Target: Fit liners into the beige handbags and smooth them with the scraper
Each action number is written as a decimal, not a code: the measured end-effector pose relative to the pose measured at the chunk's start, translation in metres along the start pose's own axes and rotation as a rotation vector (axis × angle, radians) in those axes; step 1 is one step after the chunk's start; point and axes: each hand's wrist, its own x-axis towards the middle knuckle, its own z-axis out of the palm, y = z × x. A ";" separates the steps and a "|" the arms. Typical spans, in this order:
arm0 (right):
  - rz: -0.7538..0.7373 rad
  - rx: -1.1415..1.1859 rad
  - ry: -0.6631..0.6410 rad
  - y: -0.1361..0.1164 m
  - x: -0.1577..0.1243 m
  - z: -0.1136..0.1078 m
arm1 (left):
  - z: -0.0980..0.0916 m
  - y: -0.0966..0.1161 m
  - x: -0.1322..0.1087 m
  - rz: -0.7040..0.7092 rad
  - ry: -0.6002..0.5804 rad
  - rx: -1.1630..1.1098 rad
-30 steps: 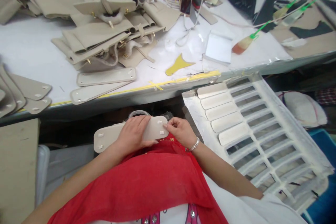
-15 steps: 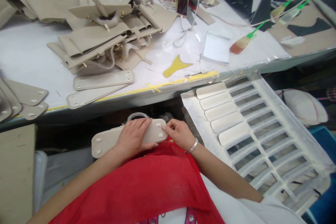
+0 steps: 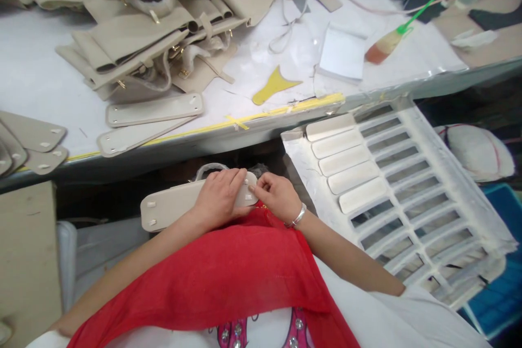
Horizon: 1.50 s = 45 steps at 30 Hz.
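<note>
A long beige handbag base (image 3: 175, 204) with rounded ends lies across my lap, with small pale-wrapped studs near its corners. Behind it a pale wrapped handle loop (image 3: 210, 167) sticks up, so the bag seems to be bottom-up; its body is hidden. My left hand (image 3: 220, 193) lies over the base's right half, fingers together toward the far edge and thumb along the near edge, gripping it. At the right end, my right hand (image 3: 279, 196) is curled, thumb and forefinger pinching the base's edge beside a stud. A red apron (image 3: 212, 277) covers my lap.
On the white table (image 3: 240, 76) lie beige bag pieces (image 3: 130, 49), two loose base strips (image 3: 155, 109), a yellow cutout (image 3: 273, 86), a white pad (image 3: 342, 53) and a glue bottle (image 3: 383, 46). A slatted white rack (image 3: 408, 196) with several beige strips stands at my right.
My left hand has slid to the right along the base, closer to its right end. My right hand keeps its place at that end. The camera view has tipped slightly downward.
</note>
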 end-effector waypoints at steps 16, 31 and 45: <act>0.082 0.261 -0.019 0.014 0.010 0.007 | -0.002 -0.009 -0.003 -0.067 0.069 -0.219; -0.574 -0.409 0.040 -0.028 0.012 -0.003 | -0.052 -0.075 -0.108 -0.167 0.182 -0.050; -0.750 -0.740 -0.290 -0.070 0.031 0.064 | -0.026 -0.094 -0.126 -0.174 0.056 0.012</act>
